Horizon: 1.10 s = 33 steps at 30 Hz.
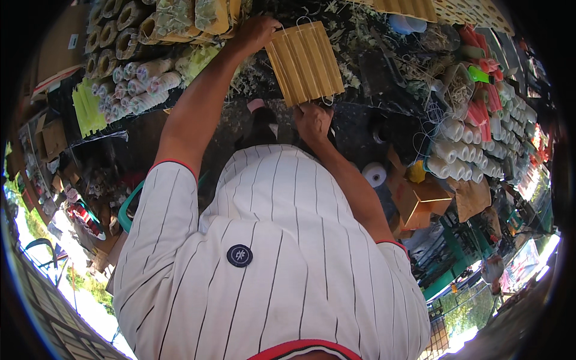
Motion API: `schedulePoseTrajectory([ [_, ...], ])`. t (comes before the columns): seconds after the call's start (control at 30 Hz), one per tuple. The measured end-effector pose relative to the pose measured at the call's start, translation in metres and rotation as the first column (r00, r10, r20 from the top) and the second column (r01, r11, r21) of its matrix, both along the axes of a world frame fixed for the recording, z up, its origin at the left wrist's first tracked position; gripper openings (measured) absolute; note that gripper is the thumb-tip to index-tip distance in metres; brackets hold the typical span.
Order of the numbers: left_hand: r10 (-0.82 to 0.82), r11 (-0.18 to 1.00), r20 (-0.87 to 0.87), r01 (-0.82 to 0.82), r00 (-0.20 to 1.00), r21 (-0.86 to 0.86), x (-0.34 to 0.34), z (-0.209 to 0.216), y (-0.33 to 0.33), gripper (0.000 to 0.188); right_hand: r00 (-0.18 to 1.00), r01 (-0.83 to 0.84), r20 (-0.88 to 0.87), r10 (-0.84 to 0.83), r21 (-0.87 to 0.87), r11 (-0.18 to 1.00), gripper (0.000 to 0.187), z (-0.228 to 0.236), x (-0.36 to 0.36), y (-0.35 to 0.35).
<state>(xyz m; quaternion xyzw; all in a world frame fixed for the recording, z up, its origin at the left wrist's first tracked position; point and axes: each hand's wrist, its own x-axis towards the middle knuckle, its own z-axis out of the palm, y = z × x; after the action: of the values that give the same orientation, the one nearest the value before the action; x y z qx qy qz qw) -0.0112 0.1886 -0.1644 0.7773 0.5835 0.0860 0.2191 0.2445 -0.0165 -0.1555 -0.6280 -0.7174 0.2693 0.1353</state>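
Note:
A tan, square bundle with parallel ridges (305, 63), like paper-wrapped tubes side by side, lies over the dark worktable. A thin white string (305, 21) loops out at its far end, and another string (327, 100) shows at the near end. At the far left corner, my left hand (258, 33) has its fingers pinched on the edge or the string there; which one I cannot tell. My right hand (313, 122) is closed at the near edge, its fingertips partly hidden, and seems to grip the bundle from below.
Hollow brown tubes (127, 43) and white-wrapped rolls (144, 84) are stacked on the left beside yellow-green strips (89, 108). Plant scraps (354, 42) litter the dark tabletop. At right stand several white spools (459, 150), pink-red pieces (478, 111) and a cardboard box (420, 201).

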Motion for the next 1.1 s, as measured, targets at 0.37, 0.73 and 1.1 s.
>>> schedulePoseTrajectory([
  [0.37,0.025,0.994,0.108,-0.036,0.994,0.103,-0.005,-0.051,0.009,0.027,0.994,0.08,-0.058,-0.092,-0.186,0.979,0.03,-0.002,-0.002,-0.003],
  [0.73,-0.005,0.998,0.024,0.004,1.0,0.061,-0.002,-0.018,0.001,0.019,0.994,0.104,0.0,-0.108,-0.292,0.951,0.034,0.004,0.013,-0.012],
  [1.1,0.265,0.956,0.239,-0.288,0.934,0.064,0.009,-0.045,0.004,0.051,0.993,0.111,0.026,-0.112,0.038,0.993,0.019,-0.001,0.018,0.003],
])
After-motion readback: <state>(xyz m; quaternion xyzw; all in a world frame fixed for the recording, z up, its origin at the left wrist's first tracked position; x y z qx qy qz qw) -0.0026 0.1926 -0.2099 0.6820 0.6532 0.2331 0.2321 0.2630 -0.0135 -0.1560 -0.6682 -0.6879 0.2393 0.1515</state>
